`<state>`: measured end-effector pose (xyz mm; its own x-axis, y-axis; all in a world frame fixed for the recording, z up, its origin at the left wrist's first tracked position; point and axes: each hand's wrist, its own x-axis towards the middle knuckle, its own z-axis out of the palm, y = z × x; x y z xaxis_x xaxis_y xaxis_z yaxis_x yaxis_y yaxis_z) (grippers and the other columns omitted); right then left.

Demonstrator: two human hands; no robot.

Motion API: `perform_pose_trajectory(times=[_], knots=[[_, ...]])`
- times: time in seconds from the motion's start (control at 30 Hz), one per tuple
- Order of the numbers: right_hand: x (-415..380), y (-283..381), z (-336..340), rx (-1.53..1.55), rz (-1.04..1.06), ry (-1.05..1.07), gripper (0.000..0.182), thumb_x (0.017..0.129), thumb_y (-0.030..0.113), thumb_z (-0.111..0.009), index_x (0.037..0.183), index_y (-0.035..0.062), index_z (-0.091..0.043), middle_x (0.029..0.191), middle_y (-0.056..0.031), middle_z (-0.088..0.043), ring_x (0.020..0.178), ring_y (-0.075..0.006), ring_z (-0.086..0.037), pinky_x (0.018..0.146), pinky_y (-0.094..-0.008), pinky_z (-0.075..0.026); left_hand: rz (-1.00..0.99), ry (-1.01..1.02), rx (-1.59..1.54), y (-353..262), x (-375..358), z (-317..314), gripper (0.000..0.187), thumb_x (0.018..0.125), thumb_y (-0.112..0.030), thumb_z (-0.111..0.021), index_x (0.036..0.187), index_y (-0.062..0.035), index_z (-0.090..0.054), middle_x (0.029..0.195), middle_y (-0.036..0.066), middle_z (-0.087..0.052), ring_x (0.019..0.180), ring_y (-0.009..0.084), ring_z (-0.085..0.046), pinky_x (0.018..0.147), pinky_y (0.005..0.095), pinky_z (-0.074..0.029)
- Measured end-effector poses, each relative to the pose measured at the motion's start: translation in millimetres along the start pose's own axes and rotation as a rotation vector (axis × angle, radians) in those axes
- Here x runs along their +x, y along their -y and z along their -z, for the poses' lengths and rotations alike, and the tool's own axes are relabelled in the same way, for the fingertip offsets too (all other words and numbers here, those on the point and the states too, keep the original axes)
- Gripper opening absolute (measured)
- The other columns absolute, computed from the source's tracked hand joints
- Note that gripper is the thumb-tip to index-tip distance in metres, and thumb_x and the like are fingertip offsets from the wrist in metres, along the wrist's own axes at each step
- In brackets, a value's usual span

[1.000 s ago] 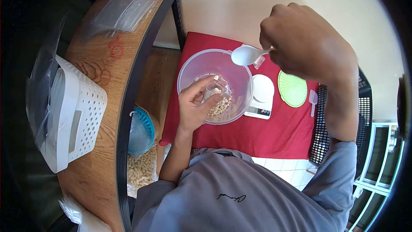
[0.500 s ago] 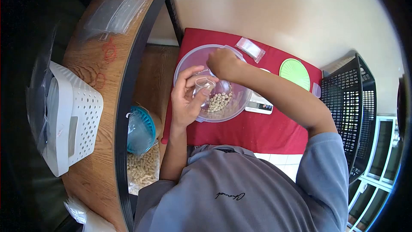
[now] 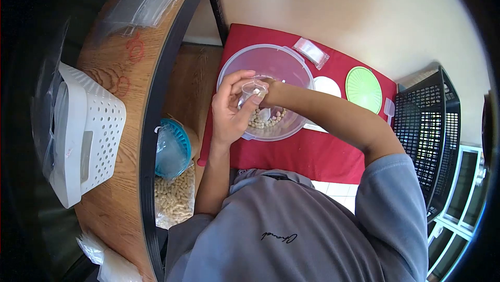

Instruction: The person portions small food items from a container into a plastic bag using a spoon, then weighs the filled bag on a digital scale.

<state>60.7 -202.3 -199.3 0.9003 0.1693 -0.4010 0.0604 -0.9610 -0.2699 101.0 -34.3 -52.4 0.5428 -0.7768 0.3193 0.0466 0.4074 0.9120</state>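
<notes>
My left hand (image 3: 228, 115) is closed around a small clear plastic cup (image 3: 252, 89) with a little pale content, above the near left part of a large translucent bowl (image 3: 291, 65). Pale, rounded pieces like nuts or beans (image 3: 276, 119) lie in the bottom of the bowl. My right hand (image 3: 269, 93) reaches down into the bowl just behind the cup. Its fingers are hidden, so what they hold cannot be made out. Something clear lies among the pieces below that hand.
On the red cloth (image 3: 333, 149) are a white scale (image 3: 328, 86) partly behind my right arm, a green lid (image 3: 363, 90) and a packet of bags (image 3: 311, 52). A black crate (image 3: 424, 131) stands right. Left, a wooden shelf (image 3: 117, 141) carries a white basket (image 3: 99, 136).
My right hand has moved from the bowl's far side down toward its middle, behind the cup. My left hand still holds the cup. The view has shifted slightly.
</notes>
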Motion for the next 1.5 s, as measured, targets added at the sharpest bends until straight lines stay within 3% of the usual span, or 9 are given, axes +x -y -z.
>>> perform_pose_trajectory(times=[0.17, 0.23, 0.37, 0.57, 0.63, 0.93, 1.13, 1.17, 1.5], knots=[[-31.4, 23.4, 58.7, 0.126, 0.009, 0.009, 0.025, 0.078, 0.011, -0.068, 0.102, 0.0029, -0.068, 0.096, -0.0164, -0.071, 0.095, -0.0303, -0.068, 0.079, -0.0410, -0.055, 0.001, -0.022, -0.021, -3.8, 1.7, -0.4, 0.041, 0.089, 0.000, -0.064, 0.126, 0.0028, -0.047, 0.106, 0.016, -0.068, 0.100, 0.0167, -0.064, 0.090, 0.0291, -0.049], [-48.9, 46.6, 110.2, 0.231, -0.301, 0.235, 0.017, 0.077, 0.010, -0.067, 0.091, 0.0022, -0.069, 0.087, -0.0166, -0.071, 0.091, -0.0316, -0.069, 0.075, -0.0416, -0.055, -0.046, -0.052, -0.062, -4.5, 0.4, -0.6, 0.041, 0.089, 0.001, -0.063, 0.126, 0.0028, -0.046, 0.106, 0.016, -0.067, 0.099, 0.0167, -0.065, 0.088, 0.0290, -0.050], [-69.1, 41.7, 147.0, 0.010, -0.172, 0.262, 0.009, 0.075, 0.008, -0.067, 0.080, 0.0023, -0.070, 0.077, -0.0162, -0.070, 0.082, -0.0314, -0.069, 0.071, -0.0428, -0.054, -0.147, -0.131, -0.010, -8.1, -0.4, 2.5, 0.046, 0.091, -0.013, -0.064, 0.129, 0.0019, -0.042, 0.103, 0.018, -0.066, 0.088, 0.0199, -0.066, 0.082, 0.0331, -0.053], [-124.7, 43.5, 212.7, -0.076, -0.086, 0.284, 0.015, 0.073, 0.010, -0.071, 0.088, 0.0083, -0.075, 0.083, -0.0113, -0.071, 0.077, -0.0290, -0.068, 0.071, -0.0387, -0.052, -0.178, -0.144, 0.066, -9.8, 0.4, 10.8, 0.048, 0.088, -0.006, -0.068, 0.129, 0.0016, -0.043, 0.108, 0.018, -0.066, 0.095, 0.0201, -0.065, 0.085, 0.0332, -0.052], [-152.6, 41.6, 230.9, 0.107, -0.077, 0.054, 0.016, 0.072, 0.010, -0.074, 0.089, 0.0065, -0.075, 0.077, -0.0115, -0.070, 0.075, -0.0294, -0.067, 0.069, -0.0384, -0.052, -0.157, -0.149, 0.106, -10.2, 0.3, 9.3, 0.049, 0.085, -0.001, -0.069, 0.127, 0.0020, -0.045, 0.107, 0.016, -0.066, 0.096, 0.0185, -0.064, 0.086, 0.0316, -0.052], [-204.2, 76.2, 291.4, -0.091, -0.130, -0.178, 0.017, 0.072, 0.009, -0.074, 0.089, 0.0080, -0.077, 0.076, -0.0132, -0.070, 0.073, -0.0294, -0.067, 0.069, -0.0400, -0.053, -0.066, -0.022, 0.405, -14.0, 0.0, -9.9, 0.056, 0.076, 0.005, -0.076, 0.126, 0.0025, -0.050, 0.108, 0.014, -0.067, 0.102, 0.0172, -0.063, 0.092, 0.0301, -0.049], [-201.9, 124.3, 290.5, -0.375, -0.294, -0.206, 0.004, 0.071, 0.004, -0.068, 0.073, 0.0039, -0.071, 0.077, -0.0178, -0.066, 0.077, -0.0337, -0.066, 0.071, -0.0406, -0.053, -0.113, -0.013, 0.390, -13.5, 2.1, -23.9, 0.056, 0.074, 0.003, -0.078, 0.124, 0.0019, -0.053, 0.106, 0.016, -0.068, 0.099, 0.0214, -0.067, 0.088, 0.0306, -0.051], [-206.2, 122.5, 284.3, -0.396, -0.231, -0.361, 0.004, 0.070, 0.002, -0.065, 0.067, 0.0021, -0.067, 0.072, -0.0193, -0.065, 0.075, -0.0348, -0.066, 0.069, -0.0416, -0.053, -0.125, -0.015, 0.378, -13.8, 1.6, -24.6, 0.056, 0.074, 0.003, -0.078, 0.124, 0.0020, -0.053, 0.106, 0.016, -0.068, 0.100, 0.0211, -0.067, 0.088, 0.0304, -0.051], [-234.3, 107.6, 274.7, -0.315, -0.394, -0.416, 0.006, 0.074, 0.003, -0.066, 0.072, 0.0054, -0.072, 0.068, -0.0140, -0.066, 0.074, -0.0314, -0.066, 0.069, -0.0395, -0.054, -0.068, -0.011, 0.109, -11.2, -0.2, -24.1, 0.054, 0.081, 0.008, -0.070, 0.129, 0.0013, -0.046, 0.106, 0.015, -0.068, 0.100, 0.0183, -0.065, 0.090, 0.0301, -0.050]])
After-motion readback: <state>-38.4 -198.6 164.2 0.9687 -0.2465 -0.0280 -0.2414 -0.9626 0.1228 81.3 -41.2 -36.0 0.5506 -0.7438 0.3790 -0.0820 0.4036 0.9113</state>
